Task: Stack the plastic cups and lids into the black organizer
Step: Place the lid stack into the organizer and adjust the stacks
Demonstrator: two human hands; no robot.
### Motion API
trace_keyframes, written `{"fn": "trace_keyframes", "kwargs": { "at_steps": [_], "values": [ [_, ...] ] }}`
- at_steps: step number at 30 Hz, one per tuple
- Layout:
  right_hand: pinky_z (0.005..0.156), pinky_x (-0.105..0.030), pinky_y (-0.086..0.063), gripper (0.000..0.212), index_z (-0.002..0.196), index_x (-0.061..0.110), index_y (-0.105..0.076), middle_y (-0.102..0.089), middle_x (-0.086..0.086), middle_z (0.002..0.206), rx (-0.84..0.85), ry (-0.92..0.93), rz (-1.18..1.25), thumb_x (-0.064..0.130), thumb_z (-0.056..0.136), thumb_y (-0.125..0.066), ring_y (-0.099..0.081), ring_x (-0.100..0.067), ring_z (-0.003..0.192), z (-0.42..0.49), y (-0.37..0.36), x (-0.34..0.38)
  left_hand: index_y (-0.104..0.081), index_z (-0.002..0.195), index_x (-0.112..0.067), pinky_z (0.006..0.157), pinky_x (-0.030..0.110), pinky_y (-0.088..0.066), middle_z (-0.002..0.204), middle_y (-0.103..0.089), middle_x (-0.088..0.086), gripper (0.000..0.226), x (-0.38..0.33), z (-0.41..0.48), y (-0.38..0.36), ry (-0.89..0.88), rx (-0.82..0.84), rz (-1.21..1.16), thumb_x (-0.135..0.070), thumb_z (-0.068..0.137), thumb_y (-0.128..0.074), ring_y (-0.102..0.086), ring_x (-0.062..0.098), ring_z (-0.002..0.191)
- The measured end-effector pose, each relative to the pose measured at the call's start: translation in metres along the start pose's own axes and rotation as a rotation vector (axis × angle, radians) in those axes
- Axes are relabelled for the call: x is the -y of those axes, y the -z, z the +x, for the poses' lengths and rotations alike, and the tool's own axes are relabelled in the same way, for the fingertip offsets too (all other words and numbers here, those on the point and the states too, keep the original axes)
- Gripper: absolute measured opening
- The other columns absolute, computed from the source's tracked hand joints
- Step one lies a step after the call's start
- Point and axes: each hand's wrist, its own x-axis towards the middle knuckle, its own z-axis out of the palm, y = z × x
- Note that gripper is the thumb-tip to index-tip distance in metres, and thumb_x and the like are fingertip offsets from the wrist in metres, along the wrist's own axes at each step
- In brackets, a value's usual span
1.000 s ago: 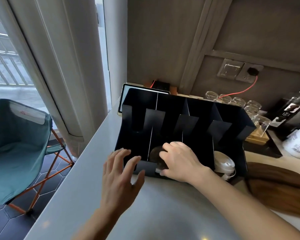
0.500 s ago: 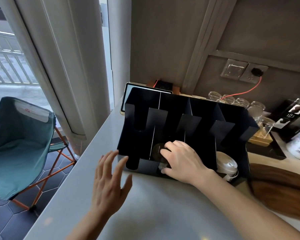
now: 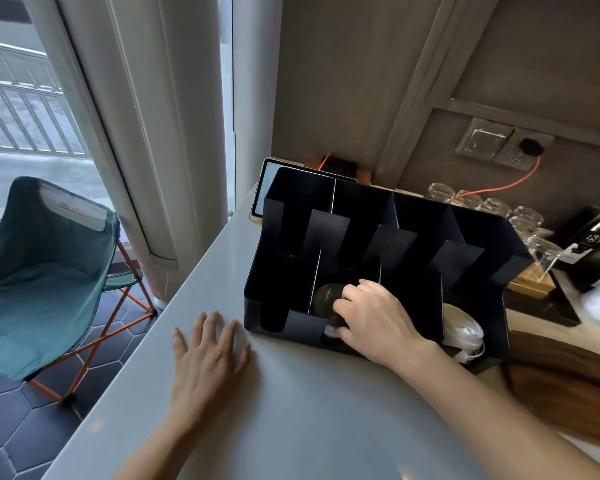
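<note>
In the head view, your right hand [image 3: 371,318] sits at centre frame, fingers curled around a dark cup [image 3: 326,297] inside the black organizer's [image 3: 388,251] second slot from the left. Your left hand [image 3: 207,358] lies flat, fingers spread, on the counter [image 3: 309,410] just lower left of it.

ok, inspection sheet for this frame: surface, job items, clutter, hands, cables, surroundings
Surface: grey counter, bare in front.
Job's things: black organizer, slots mostly empty; clear cup in second slot from left; white lids in a right slot.
Clutter: glasses, tablet, wooden board.
Grippers: left hand flat on counter; right hand on the cup.
Cables: red cable from wall socket.
Surroundings: teal chair, curtain, window.
</note>
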Motion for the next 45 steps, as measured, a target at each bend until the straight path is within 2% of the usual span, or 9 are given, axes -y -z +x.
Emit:
{"fn": "trace_keyframes", "kwargs": {
  "at_steps": [5,9,11,14,17,24,45],
  "values": [
    [0.102,-0.041,-0.048,0.029,0.08,0.015,-0.07,-0.058,0.0,0.075,-0.001,0.002,0.026,0.043,0.073,-0.076,-0.061,-0.025,0.073,-0.001,0.001,0.002,-0.065,0.124,-0.022,0.107,0.071,-0.031,0.138,-0.059,0.018,0.057,0.0,0.0,0.0,-0.003,-0.01,0.0,-0.056,0.091,-0.033,-0.05,0.041,0.134],
    [0.078,-0.037,-0.052,0.036,0.085,0.015,-0.066,-0.057,0.001,0.084,-0.026,-0.024,0.075,0.049,0.075,-0.071,-0.054,-0.022,0.076,-0.002,0.007,0.006,-0.064,0.124,-0.022,0.108,0.071,-0.031,0.138,-0.059,0.017,0.055,0.0,-0.001,0.0,-0.008,-0.011,-0.002,-0.056,0.091,-0.034,-0.05,0.041,0.134],
    [0.073,-0.036,-0.05,0.037,0.09,0.014,-0.064,-0.058,0.0,0.093,-0.031,-0.019,0.054,0.049,0.078,-0.069,-0.053,-0.022,0.083,-0.001,0.011,0.008,-0.063,0.124,-0.022,0.108,0.07,-0.03,0.138,-0.058,0.017,0.055,0.0,-0.001,0.0,-0.007,-0.011,-0.004,-0.056,0.091,-0.034,-0.049,0.041,0.135],
    [0.065,-0.031,-0.038,0.039,0.099,0.013,-0.063,-0.054,0.0,0.102,0.004,-0.014,0.011,0.05,0.084,-0.065,-0.051,-0.022,0.092,0.005,0.016,0.009,-0.063,0.124,-0.023,0.109,0.07,-0.029,0.138,-0.058,0.016,0.055,0.001,0.0,0.0,-0.007,-0.005,-0.002,-0.056,0.091,-0.034,-0.048,0.04,0.136],
    [0.064,-0.031,-0.034,0.039,0.103,0.013,-0.063,-0.054,-0.002,0.105,0.043,0.001,-0.033,0.049,0.089,-0.061,-0.051,-0.022,0.095,0.01,0.017,0.009,-0.063,0.124,-0.023,0.109,0.07,-0.028,0.138,-0.057,0.016,0.055,0.001,-0.001,0.001,-0.008,-0.006,-0.008,-0.055,0.091,-0.033,-0.047,0.04,0.136],
    [0.06,-0.032,-0.038,0.038,0.111,0.015,-0.059,-0.052,-0.002,0.107,0.068,0.013,0.01,0.047,0.091,-0.062,-0.052,-0.021,0.095,0.007,0.01,0.013,-0.063,0.124,-0.021,0.108,0.071,-0.03,0.136,-0.059,0.018,0.053,0.002,-0.001,-0.002,-0.013,-0.015,-0.014,-0.052,0.091,-0.035,-0.049,0.041,0.134],
    [0.06,-0.032,-0.035,0.037,0.101,0.013,-0.057,-0.053,-0.002,0.1,0.0,0.036,0.039,0.045,0.085,-0.069,-0.049,-0.022,0.092,-0.001,0.008,0.012,-0.061,0.126,-0.024,0.112,0.068,-0.026,0.14,-0.056,0.015,0.051,0.001,-0.001,-0.002,-0.002,-0.017,-0.015,-0.053,0.092,-0.035,-0.044,0.04,0.139]
  ]
}}
